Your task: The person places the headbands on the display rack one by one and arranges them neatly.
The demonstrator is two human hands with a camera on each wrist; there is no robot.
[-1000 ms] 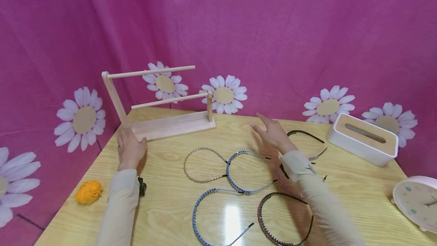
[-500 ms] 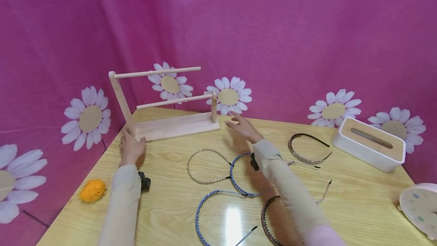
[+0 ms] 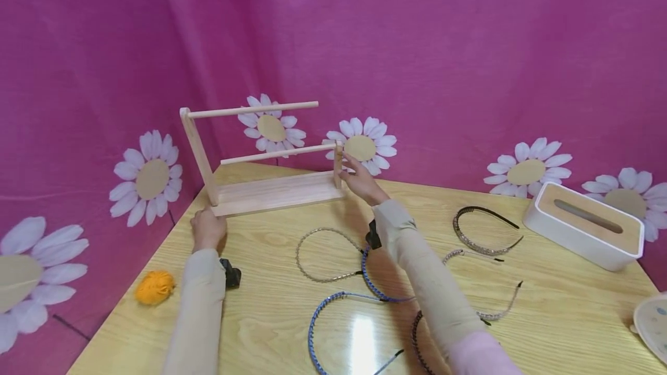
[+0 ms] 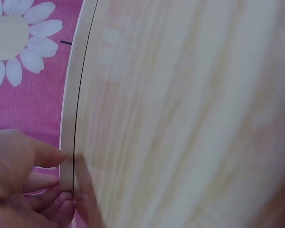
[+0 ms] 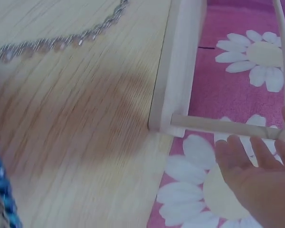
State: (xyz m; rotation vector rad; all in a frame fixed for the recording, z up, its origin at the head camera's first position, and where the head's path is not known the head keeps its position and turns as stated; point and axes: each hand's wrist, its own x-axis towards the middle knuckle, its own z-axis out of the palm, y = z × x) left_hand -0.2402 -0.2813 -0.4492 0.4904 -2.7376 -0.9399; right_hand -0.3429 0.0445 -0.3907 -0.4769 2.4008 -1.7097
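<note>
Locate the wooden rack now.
In the head view, the wooden rack stands left of centre at the back of the table, between the left hand and right hand.

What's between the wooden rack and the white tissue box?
In the head view, going from the wooden rack to the tissue box, you meet the right hand and sleeve, then bare table, then a dark beaded headband.
</note>
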